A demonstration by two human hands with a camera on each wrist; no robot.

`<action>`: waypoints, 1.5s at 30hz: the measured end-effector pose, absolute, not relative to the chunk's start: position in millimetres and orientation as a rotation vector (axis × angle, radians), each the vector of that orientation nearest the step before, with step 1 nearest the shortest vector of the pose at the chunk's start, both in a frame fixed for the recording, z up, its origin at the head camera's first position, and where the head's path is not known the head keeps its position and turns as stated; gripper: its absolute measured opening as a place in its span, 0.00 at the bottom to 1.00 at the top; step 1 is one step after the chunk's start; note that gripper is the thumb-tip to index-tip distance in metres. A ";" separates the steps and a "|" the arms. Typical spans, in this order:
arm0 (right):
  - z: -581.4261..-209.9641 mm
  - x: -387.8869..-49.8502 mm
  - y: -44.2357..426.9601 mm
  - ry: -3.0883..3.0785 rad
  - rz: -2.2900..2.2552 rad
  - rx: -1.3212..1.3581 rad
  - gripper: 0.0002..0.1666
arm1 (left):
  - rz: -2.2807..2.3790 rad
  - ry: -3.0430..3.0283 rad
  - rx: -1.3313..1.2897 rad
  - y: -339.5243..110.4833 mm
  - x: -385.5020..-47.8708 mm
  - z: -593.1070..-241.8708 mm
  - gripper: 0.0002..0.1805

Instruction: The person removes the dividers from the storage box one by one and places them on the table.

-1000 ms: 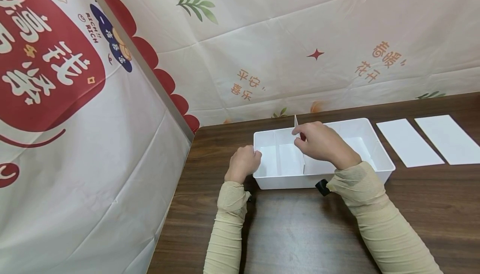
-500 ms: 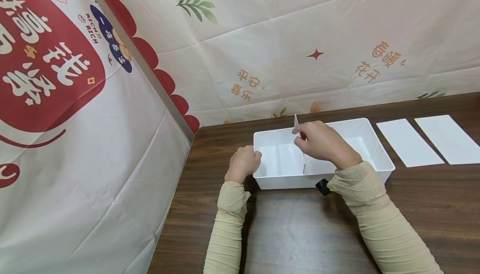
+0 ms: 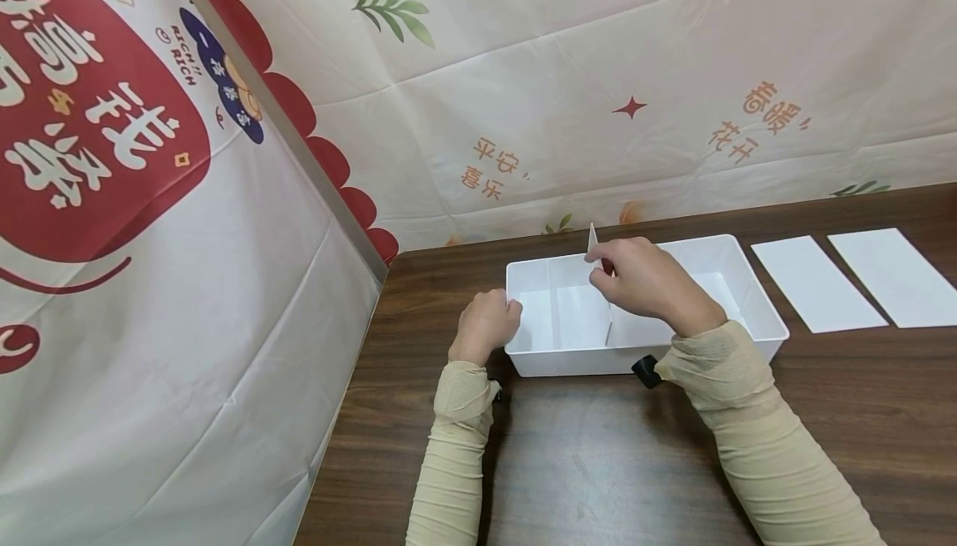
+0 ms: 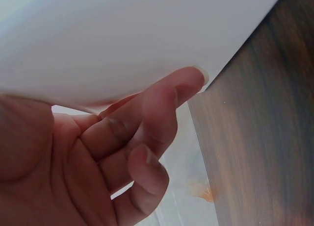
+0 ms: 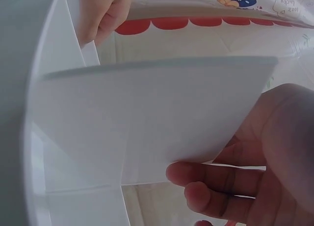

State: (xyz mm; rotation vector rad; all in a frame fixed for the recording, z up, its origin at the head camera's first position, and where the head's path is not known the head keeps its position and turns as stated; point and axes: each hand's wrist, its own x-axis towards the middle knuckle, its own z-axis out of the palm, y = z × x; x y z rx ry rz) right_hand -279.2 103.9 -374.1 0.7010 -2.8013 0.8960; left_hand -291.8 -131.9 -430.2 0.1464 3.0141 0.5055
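Note:
A long white plastic box [image 3: 568,363] lies across the table in the head view. At its left end my left hand [image 3: 484,326] holds the end wall, thumb at the rim. In the left wrist view, fingertips [image 4: 189,81] rest against the outside of the white wall. My right hand [image 3: 646,284] pinches a thin white divider panel [image 5: 147,108] between thumb and fingers. The panel stands crosswise in the box, its far corner poking above the back rim. Another crosswise line or low partition [image 3: 554,305] shows further left inside the box.
Two flat white panels [image 3: 818,284] [image 3: 897,278] lie on the brown wooden table [image 3: 583,463] to the right of the box. A printed cloth [image 3: 523,97] hangs behind the table, and another hangs along its left side.
My right hand has shifted slightly up and to the right with the divider panel, which sits a little higher and more slanted. The left hand and the box have stayed in place.

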 end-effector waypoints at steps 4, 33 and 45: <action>-373.0 -279.3 104.0 -2.801 0.893 0.704 0.20 | 0.507 3.008 0.145 -132.4 -291.7 -429.9 0.17; -370.2 -278.1 109.4 -2.774 0.926 0.691 0.20 | 0.508 2.999 0.141 -132.1 -290.8 -429.6 0.18; -370.2 -278.3 112.4 -2.726 0.915 0.689 0.19 | 0.499 3.002 0.137 -131.6 -291.1 -429.3 0.18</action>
